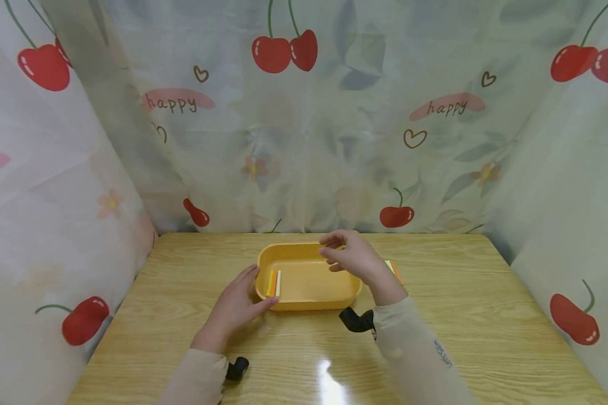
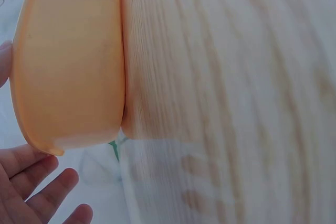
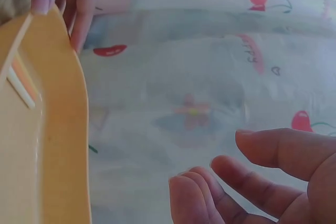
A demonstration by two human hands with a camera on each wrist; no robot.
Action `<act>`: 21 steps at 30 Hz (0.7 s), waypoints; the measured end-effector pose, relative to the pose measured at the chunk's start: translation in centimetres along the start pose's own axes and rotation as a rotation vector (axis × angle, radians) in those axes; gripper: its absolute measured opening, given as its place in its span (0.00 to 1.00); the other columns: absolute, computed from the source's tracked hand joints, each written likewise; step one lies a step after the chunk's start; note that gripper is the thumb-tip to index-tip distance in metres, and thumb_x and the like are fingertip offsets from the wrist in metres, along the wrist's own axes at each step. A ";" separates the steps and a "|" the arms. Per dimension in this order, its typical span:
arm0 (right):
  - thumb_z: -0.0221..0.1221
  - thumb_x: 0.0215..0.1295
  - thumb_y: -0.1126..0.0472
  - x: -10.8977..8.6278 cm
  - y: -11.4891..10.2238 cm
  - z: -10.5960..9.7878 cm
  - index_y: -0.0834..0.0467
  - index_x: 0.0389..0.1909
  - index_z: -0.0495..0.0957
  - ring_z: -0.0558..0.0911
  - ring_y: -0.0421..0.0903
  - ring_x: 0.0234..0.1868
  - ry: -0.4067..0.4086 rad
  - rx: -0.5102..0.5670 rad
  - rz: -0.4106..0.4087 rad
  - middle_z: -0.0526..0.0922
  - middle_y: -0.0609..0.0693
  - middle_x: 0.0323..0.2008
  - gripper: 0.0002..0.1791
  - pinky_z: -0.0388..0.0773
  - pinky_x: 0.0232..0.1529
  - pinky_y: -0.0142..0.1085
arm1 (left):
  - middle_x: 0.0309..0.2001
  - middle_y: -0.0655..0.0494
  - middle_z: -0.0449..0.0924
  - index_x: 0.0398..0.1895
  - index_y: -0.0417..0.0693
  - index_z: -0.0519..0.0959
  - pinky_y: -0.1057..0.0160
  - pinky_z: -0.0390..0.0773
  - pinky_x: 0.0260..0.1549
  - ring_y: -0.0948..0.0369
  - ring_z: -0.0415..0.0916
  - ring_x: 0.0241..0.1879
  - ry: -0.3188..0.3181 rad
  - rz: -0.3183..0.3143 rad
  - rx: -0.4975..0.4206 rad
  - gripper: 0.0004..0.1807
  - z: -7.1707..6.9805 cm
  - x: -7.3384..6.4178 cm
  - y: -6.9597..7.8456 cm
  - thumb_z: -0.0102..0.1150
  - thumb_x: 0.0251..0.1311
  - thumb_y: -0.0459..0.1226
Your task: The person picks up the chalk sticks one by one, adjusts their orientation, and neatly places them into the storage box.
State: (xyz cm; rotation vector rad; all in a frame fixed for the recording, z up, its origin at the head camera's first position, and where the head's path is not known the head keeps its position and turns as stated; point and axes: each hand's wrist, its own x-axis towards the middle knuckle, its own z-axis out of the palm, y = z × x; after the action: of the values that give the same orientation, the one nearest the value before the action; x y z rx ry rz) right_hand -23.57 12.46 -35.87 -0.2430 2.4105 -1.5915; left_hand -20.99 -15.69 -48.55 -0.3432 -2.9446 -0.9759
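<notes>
A shallow yellow-orange plastic tray (image 1: 309, 305) with rounded corners sits on the table. Inside it, by the left wall, several thin chalk-like sticks (image 1: 273, 283) in yellow, orange and white lie side by side. My left hand (image 1: 235, 306) rests against the tray's near left corner, thumb on the front rim and fairly straight, spread fingers along the left side. Over the tray's back right part hovers my right hand (image 1: 354, 256), loosely curved; the right wrist view shows nothing between its thumb and fingers.
More sticks (image 1: 393, 271), pale green and orange, lie on the wooden table (image 1: 436, 315) right of the tray, partly hidden by my right forearm. Cherry-print curtains (image 1: 304, 140) enclose the back and both sides. Black wrist cameras (image 1: 357, 320) sit at my cuffs.
</notes>
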 end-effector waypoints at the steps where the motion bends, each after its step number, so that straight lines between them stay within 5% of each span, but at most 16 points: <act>1: 0.61 0.71 0.63 -0.2 0.0 -0.3 0.64 0.58 0.77 0.83 0.53 0.40 0.006 -0.004 -0.001 0.78 0.59 0.48 0.17 0.86 0.42 0.43 | 0.77 0.47 0.56 0.76 0.39 0.60 0.44 0.59 0.71 0.46 0.56 0.74 0.000 0.000 0.001 0.53 0.0 0.0 0.0 0.68 0.55 0.62; 21: 0.58 0.74 0.58 -1.8 3.9 -6.6 0.66 0.61 0.73 0.82 0.55 0.47 0.118 -0.064 0.074 0.76 0.63 0.55 0.21 0.85 0.47 0.42 | 0.77 0.46 0.57 0.76 0.40 0.60 0.43 0.60 0.70 0.45 0.57 0.74 -0.006 -0.014 -0.009 0.53 0.0 0.0 0.1 0.68 0.56 0.61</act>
State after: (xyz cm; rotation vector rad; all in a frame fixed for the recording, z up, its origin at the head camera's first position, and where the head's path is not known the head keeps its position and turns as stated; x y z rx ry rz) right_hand -23.75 20.31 -36.74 -0.0725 2.5299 -1.5388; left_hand -20.93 -15.61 -48.48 -0.3268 -2.9527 -0.9919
